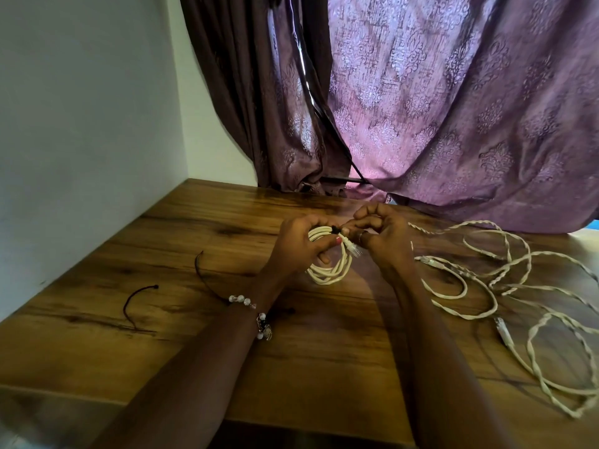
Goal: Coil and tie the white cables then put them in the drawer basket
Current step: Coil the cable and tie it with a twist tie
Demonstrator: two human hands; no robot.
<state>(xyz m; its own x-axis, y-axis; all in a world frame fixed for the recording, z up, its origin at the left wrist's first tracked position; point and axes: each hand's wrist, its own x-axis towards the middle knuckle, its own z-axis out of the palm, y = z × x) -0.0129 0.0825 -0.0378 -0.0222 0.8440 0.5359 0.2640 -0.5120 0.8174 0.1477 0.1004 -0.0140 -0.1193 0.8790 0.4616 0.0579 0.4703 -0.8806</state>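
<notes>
A white cable coil (pixel 334 270) hangs between my hands above the middle of the wooden table (pixel 194 345). My left hand (pixel 299 244) grips the top of the coil, thumb pressed on the strands. My right hand (pixel 379 231) pinches a dark tie (pixel 336 229) wrapped round the coil's top. A clear plug (pixel 354 250) on the coil's end sticks out below my right fingers. A tangle of loose white cables (pixel 505 286) sprawls over the right side of the table.
Two dark ties lie on the table's left part, one (pixel 136 306) near the left edge, another (pixel 207 277) partly under my left wrist. A white wall stands at the left, purple curtains (pixel 421 108) hang behind the table. No drawer basket shows.
</notes>
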